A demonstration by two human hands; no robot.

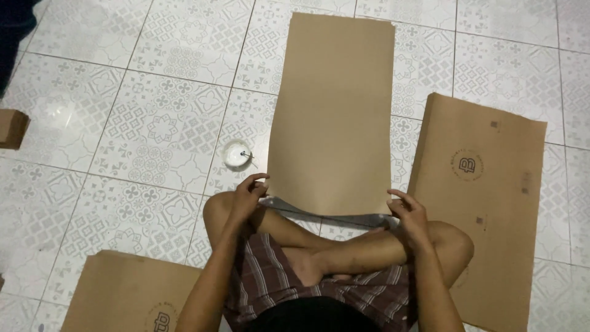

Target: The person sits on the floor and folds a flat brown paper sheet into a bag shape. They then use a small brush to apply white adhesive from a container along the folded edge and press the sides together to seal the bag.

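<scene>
Both hands — left hand (249, 193), right hand (409, 215) — pinch the near corners of the cardboard sheet (332, 117).

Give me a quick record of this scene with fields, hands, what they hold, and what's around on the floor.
Left hand: grips the near left corner of the cardboard sheet
Right hand: grips its near right corner
Sheet: plain brown, lying on the tiled floor
Small white bowl: left of the sheet
Printed cardboard: on the right
Another cardboard piece: near left
Person: sitting cross-legged

A home floor of patterned white tiles (153, 123), brown cardboard sheets (485, 203) spread beside bare crossed legs (344, 249).
</scene>
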